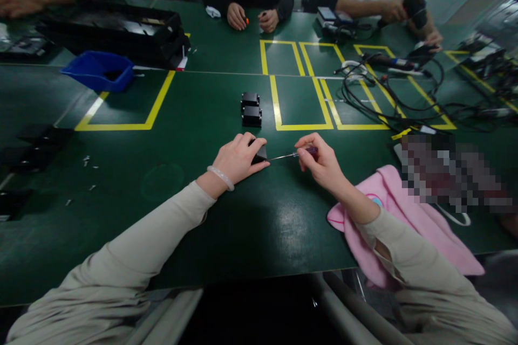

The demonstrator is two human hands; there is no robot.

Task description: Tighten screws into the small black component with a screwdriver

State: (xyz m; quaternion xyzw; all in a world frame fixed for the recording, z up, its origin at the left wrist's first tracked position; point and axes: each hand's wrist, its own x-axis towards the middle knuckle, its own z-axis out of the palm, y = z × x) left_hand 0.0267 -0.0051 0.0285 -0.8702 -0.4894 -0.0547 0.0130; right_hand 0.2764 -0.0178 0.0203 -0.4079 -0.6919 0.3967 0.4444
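Observation:
My left hand (242, 157) is closed over a small black block (259, 154), holding it against the green tabletop; the fingers cover most of it. In my right hand (319, 160) is a screwdriver (311, 151) with a dark handle, gripped by thumb and fingers. Its thin metal shaft points left, and the tip meets the right side of the block near my left thumb. Whether the tip sits in a screw is too small to tell. Just beyond my hands stand two similar black blocks (251, 108), one behind the other, with small shiny bits on their sides.
Loose screws (92, 187) and dark parts (34, 148) lie at left, below a blue bin (99, 70) and a black tray (117, 32). Black cables (376, 97) spread at right. A pink cloth (388, 215) lies under my right forearm. Several people sit across the table.

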